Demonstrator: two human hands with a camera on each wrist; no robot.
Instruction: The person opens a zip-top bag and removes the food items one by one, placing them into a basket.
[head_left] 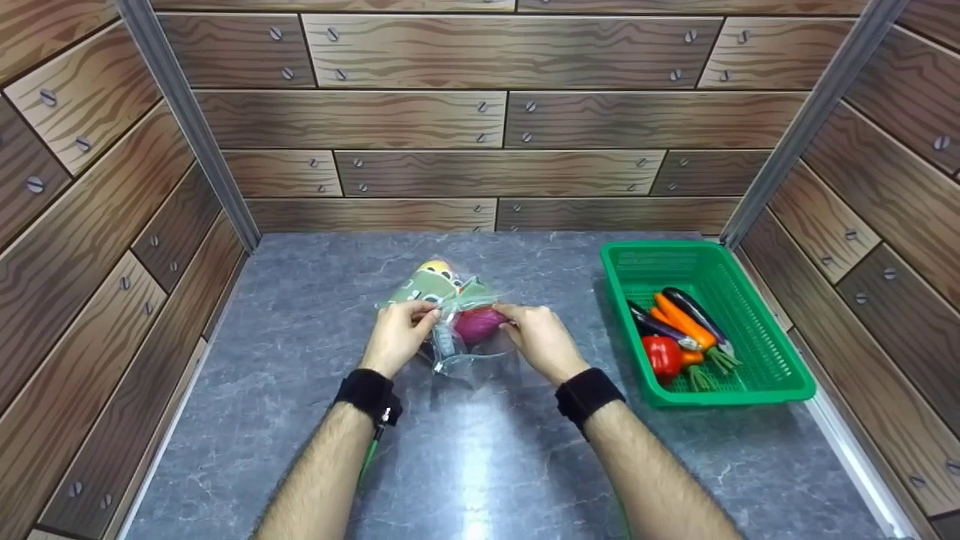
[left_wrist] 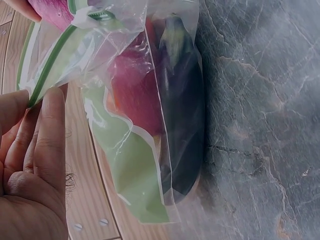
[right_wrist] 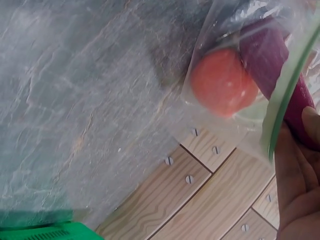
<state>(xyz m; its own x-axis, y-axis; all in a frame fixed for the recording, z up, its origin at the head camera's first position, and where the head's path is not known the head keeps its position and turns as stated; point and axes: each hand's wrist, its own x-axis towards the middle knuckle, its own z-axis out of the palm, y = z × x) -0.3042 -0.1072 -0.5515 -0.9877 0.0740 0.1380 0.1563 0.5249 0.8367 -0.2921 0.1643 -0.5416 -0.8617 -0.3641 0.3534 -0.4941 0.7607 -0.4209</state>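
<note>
A clear zip bag (head_left: 424,287) with a green printed panel and green zip edge lies in front of both hands. My left hand (head_left: 397,335) pinches the bag's edge beside the zip, between thumb and fingers. In my right hand (head_left: 543,339) is the end of a purple sweet potato (head_left: 478,324), whose other end reaches into the bag mouth. Through the plastic, the left wrist view shows a dark eggplant (left_wrist: 182,110) and a reddish-purple vegetable (left_wrist: 135,90) beside it. A round red tomato-like vegetable (right_wrist: 223,82) shows inside in the right wrist view.
A green basket (head_left: 772,393) stands on the grey marbled table (head_left: 300,277) at the right. It holds eggplants (head_left: 691,311), carrots (head_left: 686,322) and a red bell pepper (head_left: 662,355). Wood-patterned walls (head_left: 495,120) enclose the back and sides.
</note>
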